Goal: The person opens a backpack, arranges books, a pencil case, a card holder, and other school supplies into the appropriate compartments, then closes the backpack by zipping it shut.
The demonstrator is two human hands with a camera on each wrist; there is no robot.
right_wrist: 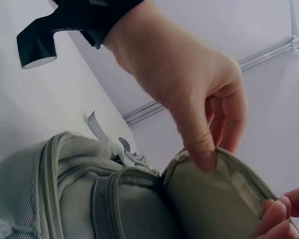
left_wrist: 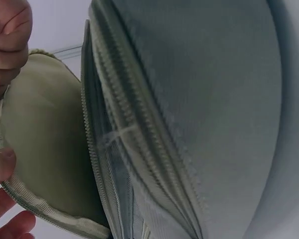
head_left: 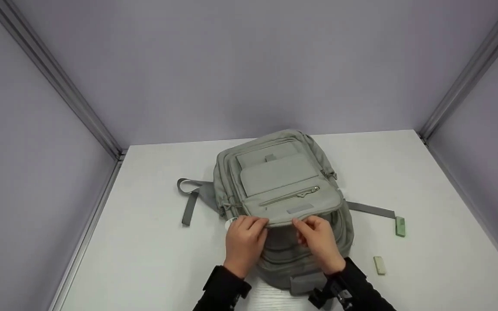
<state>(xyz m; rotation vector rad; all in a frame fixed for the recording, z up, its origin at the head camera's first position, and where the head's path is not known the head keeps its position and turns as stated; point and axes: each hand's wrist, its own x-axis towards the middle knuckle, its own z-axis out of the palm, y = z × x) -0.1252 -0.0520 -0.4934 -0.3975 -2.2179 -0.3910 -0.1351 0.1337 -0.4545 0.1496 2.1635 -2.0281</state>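
Observation:
A grey-green backpack [head_left: 283, 172] lies on the white table with a front pocket flap [head_left: 318, 203] facing up. My left hand [head_left: 244, 244] pinches the left part of the flap's near edge, and my right hand [head_left: 318, 239] pinches it farther right. Thumb and fingers of the left hand [right_wrist: 189, 94] grip the zippered rim from either side in the right wrist view. Under the raised flap the pocket gapes, showing its pale lining [left_wrist: 45, 129]. Zipper teeth [left_wrist: 92, 144] run along the opening in the left wrist view.
A grey strap [head_left: 192, 198] loops out on the left. Another strap [head_left: 372, 210] stretches right, its end beside a small green block [head_left: 400, 226]. Nearer lies a paler green block [head_left: 379, 265]. Panels [head_left: 249, 69] enclose the table at the back and sides.

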